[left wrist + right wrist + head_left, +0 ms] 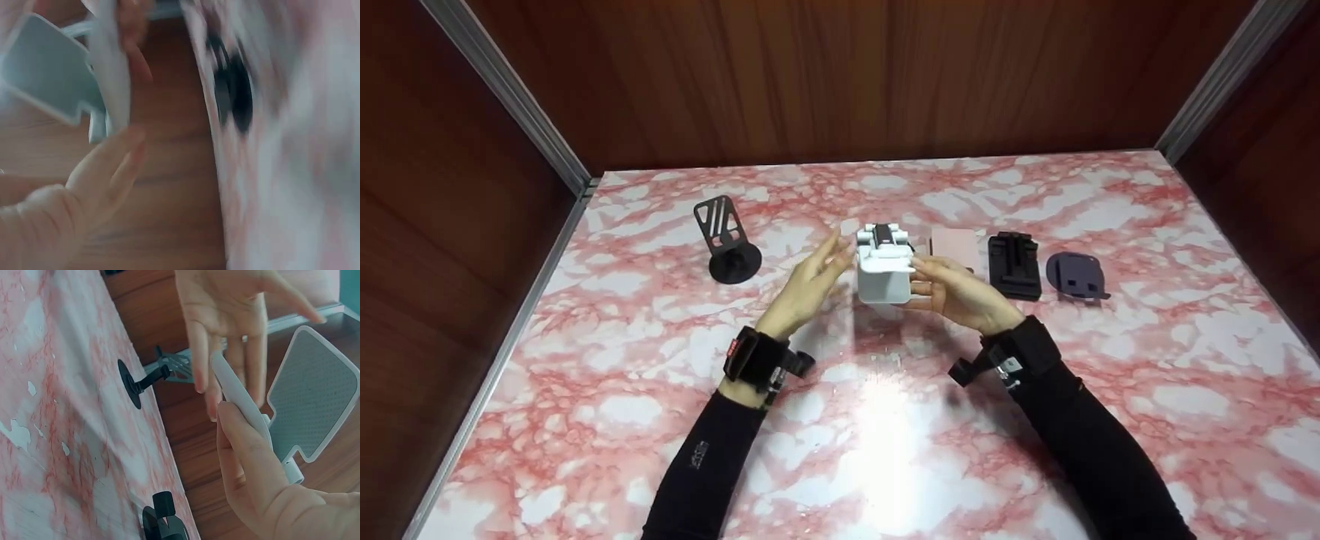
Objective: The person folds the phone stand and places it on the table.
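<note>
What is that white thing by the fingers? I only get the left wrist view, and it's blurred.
Observer: A white phone stand; the right hand holds it by its right side.
Operator: Is the left hand gripping it too?
Observer: No. The left hand is open beside it, fingers straight, as the right wrist view shows.
Operator: And the dark blob on the marble?
Observer: A black stand on a round base, on the marble table to the left of the hands.
Operator: Anything else nearby?
Observer: A black folded holder and a dark purple stand lie to the right.
</note>
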